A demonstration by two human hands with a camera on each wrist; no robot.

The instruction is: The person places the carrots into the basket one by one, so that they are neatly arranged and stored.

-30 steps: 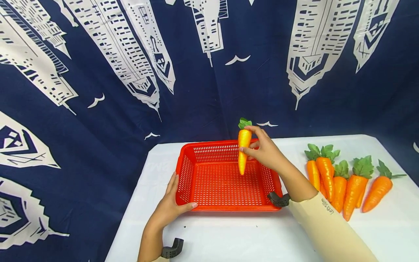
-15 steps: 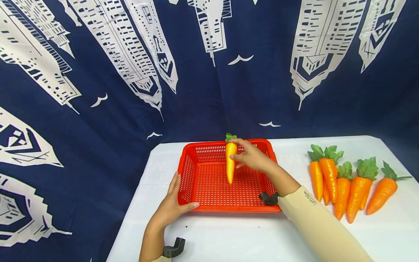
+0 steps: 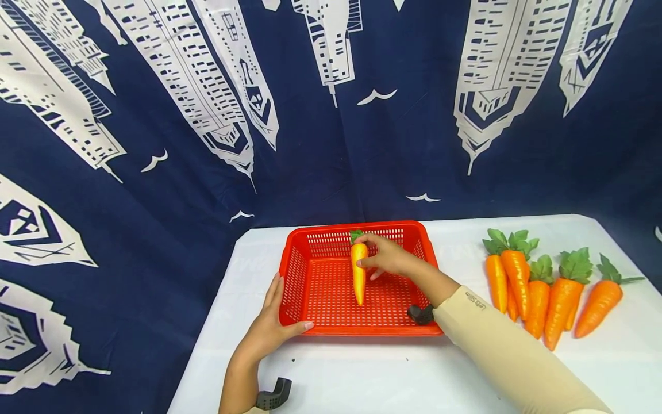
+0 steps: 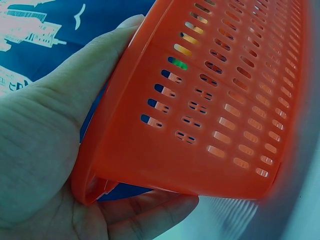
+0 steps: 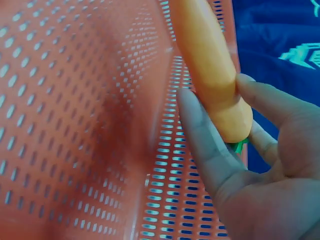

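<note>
A yellow-orange carrot (image 3: 359, 276) with a green leafy top hangs tip-down over the floor of the red plastic basket (image 3: 331, 330). My right hand (image 3: 385, 256) pinches it near its thick end between thumb and fingers. In the right wrist view the carrot (image 5: 210, 65) slants up from the fingers, its leaves mostly hidden behind them. My left hand (image 3: 266, 330) grips the basket's front left corner. Seen from the left wrist, the left hand (image 4: 55, 135) has its thumb along the rim and its fingers beneath it, by the perforated wall (image 4: 220, 100).
Several orange carrots (image 3: 553, 305) with green leaves lie in a group on the right of the white table (image 3: 362, 374). Behind the table hangs a dark blue cloth (image 3: 310, 172) printed with white buildings. Both wrists wear a black device.
My right hand has carried the carrot left and down, from over the basket's back right to lower inside its middle. The left hand stays on the basket corner.
</note>
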